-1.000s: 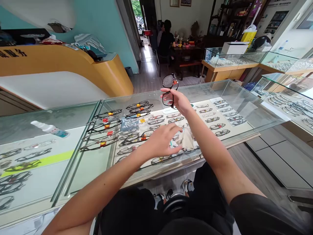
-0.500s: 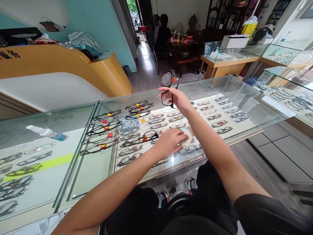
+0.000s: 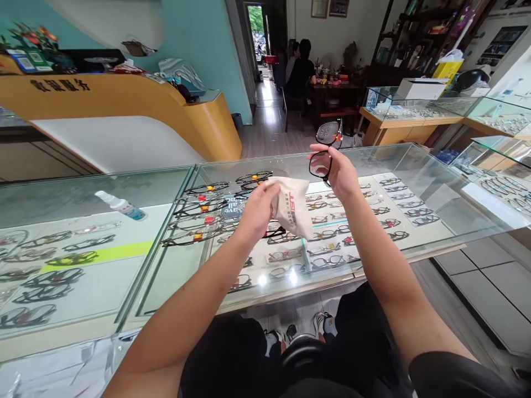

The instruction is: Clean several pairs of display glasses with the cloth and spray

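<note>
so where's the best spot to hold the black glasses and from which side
Probably the narrow bridge of the black glasses, coming from the right, near where the right hand grips them: the frame is turned on end, one lens above the other, leaving the bridge between them.

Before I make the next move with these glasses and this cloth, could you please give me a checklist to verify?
1. Glasses held securely: ok, the right hand grips the frame near its middle.
2. Cloth in hand: ok, it hangs from the left hand.
3. Cloth on a lens: not ok, it is beside the glasses.
4. Upper lens clear: not ok, it looks speckled.
5. Lower lens clean: cannot tell.
6. Spray bottle out of the way: ok, off to the left.
</note>
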`<state>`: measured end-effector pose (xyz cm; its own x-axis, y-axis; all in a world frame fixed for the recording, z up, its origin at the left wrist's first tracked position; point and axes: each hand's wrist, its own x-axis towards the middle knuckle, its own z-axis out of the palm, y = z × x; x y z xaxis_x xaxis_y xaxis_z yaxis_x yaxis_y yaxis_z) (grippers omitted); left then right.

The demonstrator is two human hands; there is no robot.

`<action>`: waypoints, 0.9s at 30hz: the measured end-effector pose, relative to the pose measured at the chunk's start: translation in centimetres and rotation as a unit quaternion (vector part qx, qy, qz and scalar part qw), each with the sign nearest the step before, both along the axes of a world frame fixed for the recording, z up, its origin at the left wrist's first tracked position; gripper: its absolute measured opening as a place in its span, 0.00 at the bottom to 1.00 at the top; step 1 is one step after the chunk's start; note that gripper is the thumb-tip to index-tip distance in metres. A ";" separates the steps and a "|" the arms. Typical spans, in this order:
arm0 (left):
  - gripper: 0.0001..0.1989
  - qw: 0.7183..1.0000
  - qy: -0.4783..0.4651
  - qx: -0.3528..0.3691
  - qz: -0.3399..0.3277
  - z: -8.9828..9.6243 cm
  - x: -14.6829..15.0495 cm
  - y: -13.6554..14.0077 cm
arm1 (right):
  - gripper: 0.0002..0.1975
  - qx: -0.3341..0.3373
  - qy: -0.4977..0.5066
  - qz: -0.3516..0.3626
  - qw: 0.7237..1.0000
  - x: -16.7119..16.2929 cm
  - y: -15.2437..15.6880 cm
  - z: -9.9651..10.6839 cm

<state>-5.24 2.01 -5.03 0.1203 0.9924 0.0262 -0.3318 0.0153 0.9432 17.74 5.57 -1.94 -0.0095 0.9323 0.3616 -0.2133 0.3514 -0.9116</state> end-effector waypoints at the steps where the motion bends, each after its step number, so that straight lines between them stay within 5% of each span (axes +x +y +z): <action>1: 0.20 1.000 -0.027 -0.008 0.012 0.6 -0.4 0.3 | 0.24 0.004 -0.001 0.007 1.000 -0.3 -0.3 0.1; 8: 0.13 0.989 -0.123 -0.025 0.076 1.5 -2.3 1.7 | 0.21 -0.003 -0.066 0.102 0.993 -3.8 -2.4 -0.8; 14: 0.16 0.989 -0.132 0.037 0.058 0.9 -2.4 2.1 | 0.21 -0.020 -0.117 0.171 0.978 -5.9 -3.4 -1.8; 23: 0.24 0.983 -0.047 0.168 0.065 0.2 -1.8 0.7 | 0.21 -0.051 -0.069 0.197 0.977 -6.4 -3.4 -2.2; 27: 0.22 0.966 0.028 0.226 0.121 0.3 -1.7 0.2 | 0.21 -0.061 -0.063 0.201 0.976 -6.7 -3.5 -2.5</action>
